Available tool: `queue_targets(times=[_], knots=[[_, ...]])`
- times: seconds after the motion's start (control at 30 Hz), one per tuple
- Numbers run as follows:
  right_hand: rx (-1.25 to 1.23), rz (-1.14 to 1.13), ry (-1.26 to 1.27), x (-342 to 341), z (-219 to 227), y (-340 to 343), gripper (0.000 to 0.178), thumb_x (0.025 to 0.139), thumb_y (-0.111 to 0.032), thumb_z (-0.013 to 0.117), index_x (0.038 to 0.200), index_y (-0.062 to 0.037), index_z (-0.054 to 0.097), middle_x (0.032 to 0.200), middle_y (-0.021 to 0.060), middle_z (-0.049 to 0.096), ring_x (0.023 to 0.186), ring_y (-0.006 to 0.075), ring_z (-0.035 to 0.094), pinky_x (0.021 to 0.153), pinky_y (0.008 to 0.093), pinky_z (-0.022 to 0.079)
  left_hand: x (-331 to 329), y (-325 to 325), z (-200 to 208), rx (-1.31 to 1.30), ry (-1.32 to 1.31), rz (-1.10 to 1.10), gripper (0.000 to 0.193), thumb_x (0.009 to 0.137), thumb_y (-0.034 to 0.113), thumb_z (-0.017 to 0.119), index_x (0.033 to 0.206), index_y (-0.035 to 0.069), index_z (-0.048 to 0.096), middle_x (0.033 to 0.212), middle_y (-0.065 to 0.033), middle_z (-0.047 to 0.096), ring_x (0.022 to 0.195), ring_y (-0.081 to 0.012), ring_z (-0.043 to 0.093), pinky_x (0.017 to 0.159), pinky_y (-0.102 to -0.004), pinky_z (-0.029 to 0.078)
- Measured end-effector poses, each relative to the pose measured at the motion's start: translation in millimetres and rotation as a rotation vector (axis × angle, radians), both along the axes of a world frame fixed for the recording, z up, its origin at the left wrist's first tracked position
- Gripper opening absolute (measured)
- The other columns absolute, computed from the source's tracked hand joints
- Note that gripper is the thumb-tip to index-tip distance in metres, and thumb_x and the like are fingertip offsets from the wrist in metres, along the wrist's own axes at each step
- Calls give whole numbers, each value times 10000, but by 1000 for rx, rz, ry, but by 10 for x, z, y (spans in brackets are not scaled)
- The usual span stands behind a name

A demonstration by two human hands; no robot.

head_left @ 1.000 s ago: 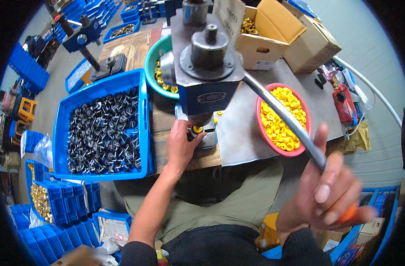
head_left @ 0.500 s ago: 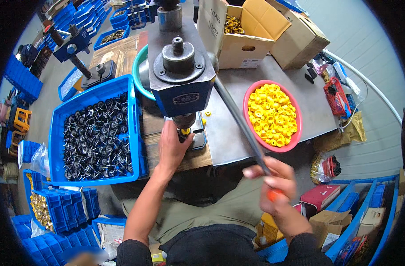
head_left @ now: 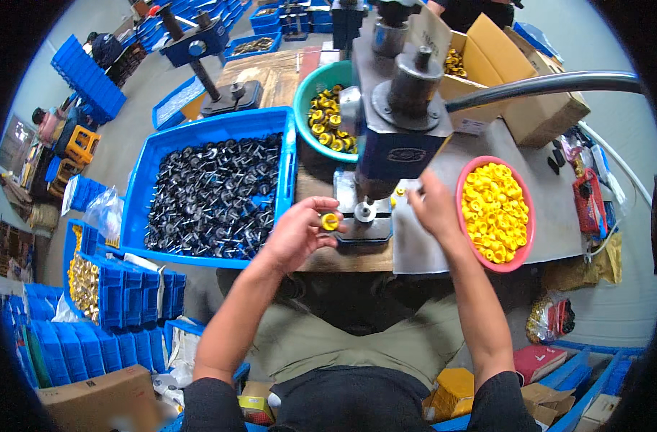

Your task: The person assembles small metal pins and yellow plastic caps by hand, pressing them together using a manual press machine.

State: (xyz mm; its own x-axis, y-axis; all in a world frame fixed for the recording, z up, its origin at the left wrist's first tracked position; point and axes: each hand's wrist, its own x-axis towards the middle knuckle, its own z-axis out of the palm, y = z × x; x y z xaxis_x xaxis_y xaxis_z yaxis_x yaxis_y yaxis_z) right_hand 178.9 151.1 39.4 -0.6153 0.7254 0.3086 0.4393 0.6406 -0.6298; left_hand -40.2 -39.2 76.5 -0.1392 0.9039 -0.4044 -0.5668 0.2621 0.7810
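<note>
My left hand is in front of the lever press, its fingers closed on a small round yellow cap with a dark rim. Right beside that cap, a pale metal disc sits on the press base, under the ram. On the press's other side, my right hand is over the grey sheet, slightly blurred, with thumb and fingers apart. Near its fingertips lies a loose yellow cap. The lever, untouched, sticks out to the right from the press.
Left of the press stands a blue crate of black stemmed parts. Behind is a green bowl with yellow-and-dark pieces. A pink bowl of yellow caps stands right, near cardboard boxes. Another press stands at the far left.
My right hand has let go of the lever, now raised, and moved near the press. My left hand has drawn back from under the ram, holding a yellow cap. The view has shifted.
</note>
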Motion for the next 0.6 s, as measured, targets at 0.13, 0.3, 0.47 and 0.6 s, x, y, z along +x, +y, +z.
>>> queue_targets(times=[0.13, 0.3, 0.47, 0.6], knots=[[-32, 60, -96, 4, -574, -220, 380, 796, -33, 679, 1166, 12, 604, 1107, 206, 590, 1016, 381, 605, 883, 428, 505, -799, -285, 45, -10, 139, -11, 231, 926, 173, 546, 1101, 44, 623, 960, -52, 633, 808, -183, 623, 666, -301, 523], [-23, 7, -89, -10, -740, -158, 334, 796, -27, 701, 1125, -22, 641, 1077, 168, 610, 1005, 366, 621, 860, 418, 511, -1912, -706, -299, -326, 2048, 88, 268, 855, 268, 724, 1040, 79, 679, 898, -129, 681, 833, -292, 680, 731, -414, 542], [-77, -54, -5, -21, -755, -201, 292, 793, -28, 715, 1071, -18, 628, 1029, 155, 655, 872, 327, 665, 774, 388, 535, -2344, -1026, -354, -793, 1928, 67, 248, 806, 288, 762, 921, 79, 693, 894, -168, 707, 869, -361, 685, 748, -469, 539], [-159, -101, 28, 33, -774, -162, 282, 794, -25, 714, 1060, -7, 621, 984, 156, 685, 703, 256, 682, 694, 353, 544, -2449, -1095, -529, -710, 1938, 90, 214, 834, 275, 722, 893, 71, 694, 855, -182, 705, 852, -367, 687, 750, -471, 539]])
